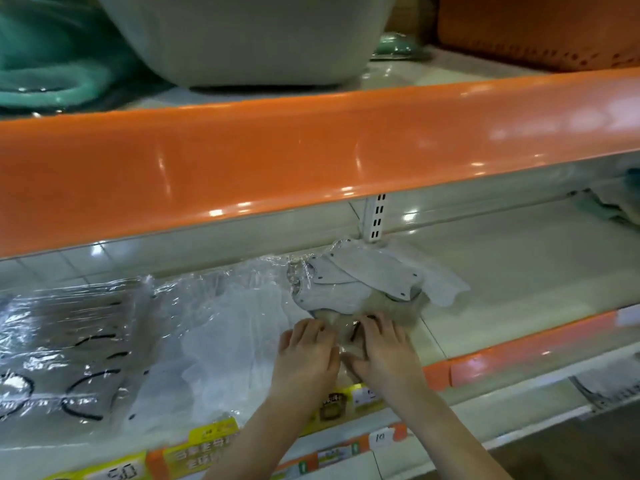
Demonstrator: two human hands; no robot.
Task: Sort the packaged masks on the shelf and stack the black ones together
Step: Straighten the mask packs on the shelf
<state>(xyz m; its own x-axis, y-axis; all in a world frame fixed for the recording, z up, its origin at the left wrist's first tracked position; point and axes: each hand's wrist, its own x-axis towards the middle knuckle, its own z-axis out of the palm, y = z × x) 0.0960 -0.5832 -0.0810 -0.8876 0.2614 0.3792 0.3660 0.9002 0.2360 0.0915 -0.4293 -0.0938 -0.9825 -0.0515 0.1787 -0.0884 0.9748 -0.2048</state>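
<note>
Pressing down side by side, the left hand [306,355] and the right hand [382,351] both rest on a clear packet [346,336] near the front of the lower shelf [519,271]. In the head view, the only view given, the fingers of each hand lie fairly straight and spread over the wrapper, so each grip reads as open, flat on the plastic and not curled round it. Black ear loops show between the fingertips, but the colour of the mask inside is hard to tell under the glare.

Just behind the hands sits a loose heap of grey masks [353,282] in crumpled wrappers, fanned at different angles and touching the packet under the palms. To the left lies a pile of white masks [225,341], and further left a flat spread of packets with black loops [69,362], probably the darker ones being gathered there. Flat palms likely serve to square the slippery film and keep it from sliding on the glossy shelf.

Yellow price labels [207,441] run along the front rail. Above, an orange shelf edge [277,161] carries a grey tub [249,39], a teal tub [52,64] and an orange basket [540,29].

Sorting looks partly done, since the grey heap is still jumbled.
</note>
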